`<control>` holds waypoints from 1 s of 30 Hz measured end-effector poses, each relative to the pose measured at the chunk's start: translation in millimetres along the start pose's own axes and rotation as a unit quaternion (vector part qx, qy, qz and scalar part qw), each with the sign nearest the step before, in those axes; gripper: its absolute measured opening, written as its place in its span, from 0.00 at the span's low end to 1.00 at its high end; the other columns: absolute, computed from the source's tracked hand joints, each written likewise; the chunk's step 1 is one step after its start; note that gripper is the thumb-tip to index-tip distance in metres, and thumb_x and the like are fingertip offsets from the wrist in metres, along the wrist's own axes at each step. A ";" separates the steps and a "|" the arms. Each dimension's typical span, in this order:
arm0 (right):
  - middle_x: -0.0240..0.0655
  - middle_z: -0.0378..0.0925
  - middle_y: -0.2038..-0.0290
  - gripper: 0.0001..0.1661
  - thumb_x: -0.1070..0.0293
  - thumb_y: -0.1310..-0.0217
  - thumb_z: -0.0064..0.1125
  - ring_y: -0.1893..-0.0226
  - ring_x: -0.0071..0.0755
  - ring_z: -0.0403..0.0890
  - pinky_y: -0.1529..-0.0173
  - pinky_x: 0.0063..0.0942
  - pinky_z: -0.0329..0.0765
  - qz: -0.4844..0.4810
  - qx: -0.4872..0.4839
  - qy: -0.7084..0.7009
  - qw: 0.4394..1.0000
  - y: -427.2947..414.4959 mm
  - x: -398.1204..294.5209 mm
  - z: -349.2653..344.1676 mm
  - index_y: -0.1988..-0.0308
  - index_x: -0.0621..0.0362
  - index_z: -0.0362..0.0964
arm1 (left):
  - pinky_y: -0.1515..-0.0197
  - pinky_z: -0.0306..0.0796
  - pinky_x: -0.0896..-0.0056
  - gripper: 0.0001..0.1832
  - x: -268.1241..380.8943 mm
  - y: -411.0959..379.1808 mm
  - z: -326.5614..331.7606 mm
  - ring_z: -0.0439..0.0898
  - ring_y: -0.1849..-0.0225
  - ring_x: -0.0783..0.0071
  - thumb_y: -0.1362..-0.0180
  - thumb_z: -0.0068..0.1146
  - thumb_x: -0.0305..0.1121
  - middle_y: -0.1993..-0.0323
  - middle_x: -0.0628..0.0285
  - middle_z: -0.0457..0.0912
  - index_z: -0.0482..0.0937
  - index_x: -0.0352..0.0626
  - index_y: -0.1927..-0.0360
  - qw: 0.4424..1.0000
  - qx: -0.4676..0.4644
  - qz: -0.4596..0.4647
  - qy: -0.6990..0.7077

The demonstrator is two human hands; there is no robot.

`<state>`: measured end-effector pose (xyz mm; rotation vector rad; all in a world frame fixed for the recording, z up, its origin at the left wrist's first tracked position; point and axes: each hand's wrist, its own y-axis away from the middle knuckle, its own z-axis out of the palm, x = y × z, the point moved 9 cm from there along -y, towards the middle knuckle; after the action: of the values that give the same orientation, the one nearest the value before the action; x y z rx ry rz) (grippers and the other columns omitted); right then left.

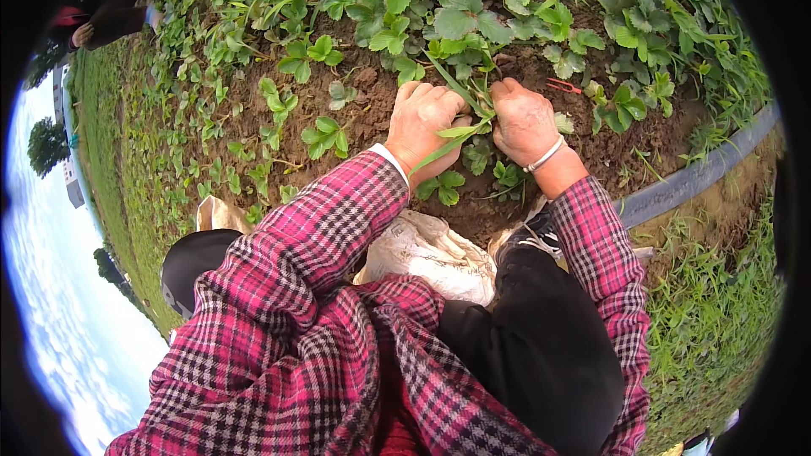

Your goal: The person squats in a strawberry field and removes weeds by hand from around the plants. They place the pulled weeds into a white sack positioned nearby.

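Observation:
My left hand [426, 123] is curled on a clump of long grass blades [466, 90] among strawberry plants [470, 18]. One blade droops across its thumb toward the plaid cuff. On the clump's other side my right hand [524, 119], with a pale bracelet [546, 154] at the wrist, pinches at the stems. Its fingertips are partly hidden by its own knuckles. The roots and the exact grip points do not show. Brown soil [374, 104] surrounds the plants. A small red forked piece [564, 85] lies just beyond my right hand.
A grey hose [700, 168] curves along the bed's right edge, beside grass. A whitish woven sack [431, 256] lies between my legs, near my shoe [538, 231]. Another person [117, 19] is at the upper left. More strawberry plants [326, 136] stand to the left.

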<state>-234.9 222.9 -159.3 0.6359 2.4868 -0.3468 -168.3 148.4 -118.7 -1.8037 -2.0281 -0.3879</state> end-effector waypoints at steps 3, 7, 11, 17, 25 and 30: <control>0.40 0.78 0.68 0.12 0.81 0.55 0.55 0.71 0.33 0.79 0.66 0.29 0.74 0.094 0.099 -0.280 0.950 15.9 32.6 -23.6 0.64 0.65 0.74 | 0.55 0.63 0.62 0.10 -4.7 4.1 -3.0 0.74 0.64 0.63 0.58 0.60 0.26 0.73 0.64 0.76 0.75 0.45 0.70 1.000 0.006 -0.009 -0.004; 0.33 0.79 0.68 0.11 0.72 0.48 0.60 0.69 0.21 0.75 0.63 0.27 0.74 0.195 0.194 -0.501 0.820 26.1 80.5 -31.6 0.63 0.65 0.75 | 0.53 0.64 0.61 0.15 -4.3 2.3 -4.1 0.73 0.60 0.60 0.58 0.61 0.26 0.66 0.61 0.76 0.75 0.43 0.63 0.999 0.011 -0.017 0.031; 0.36 0.80 0.67 0.15 0.71 0.54 0.59 0.67 0.29 0.78 0.60 0.26 0.74 0.188 0.088 -0.416 0.885 18.1 76.5 -30.9 0.63 0.66 0.74 | 0.49 0.63 0.60 0.27 13.5 -5.1 -10.8 0.71 0.53 0.55 0.60 0.63 0.25 0.54 0.56 0.72 0.71 0.43 0.51 0.998 0.035 0.016 0.041; 0.48 0.76 0.67 0.17 0.72 0.59 0.59 0.65 0.56 0.77 0.61 0.43 0.75 0.117 -0.035 -0.046 0.991 -3.7 37.0 0.4 0.63 0.58 0.73 | 0.55 0.63 0.61 0.07 -2.5 -22.8 20.8 0.74 0.63 0.61 0.60 0.61 0.32 0.73 0.62 0.76 0.76 0.46 0.75 0.996 0.010 -0.023 -0.086; 0.49 0.73 0.67 0.13 0.77 0.62 0.52 0.66 0.56 0.76 0.61 0.43 0.74 0.075 0.023 -0.016 0.997 -4.6 31.6 -3.3 0.68 0.62 0.67 | 0.55 0.62 0.62 0.05 -20.0 -17.0 22.6 0.74 0.64 0.62 0.58 0.60 0.30 0.73 0.64 0.76 0.76 0.47 0.76 0.995 0.016 -0.055 -0.078; 0.48 0.78 0.72 0.16 0.69 0.52 0.59 0.70 0.46 0.79 0.64 0.34 0.74 0.191 0.054 -0.202 0.959 7.6 79.4 -39.4 0.62 0.66 0.73 | 0.53 0.62 0.61 0.11 -13.6 -11.9 8.6 0.73 0.58 0.62 0.58 0.61 0.28 0.66 0.62 0.76 0.76 0.46 0.68 0.997 0.047 -0.056 -0.010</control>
<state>-307.2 272.9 -172.7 0.9642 1.9189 -0.4166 -179.8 138.8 -131.9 -1.6501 -2.1297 -0.3024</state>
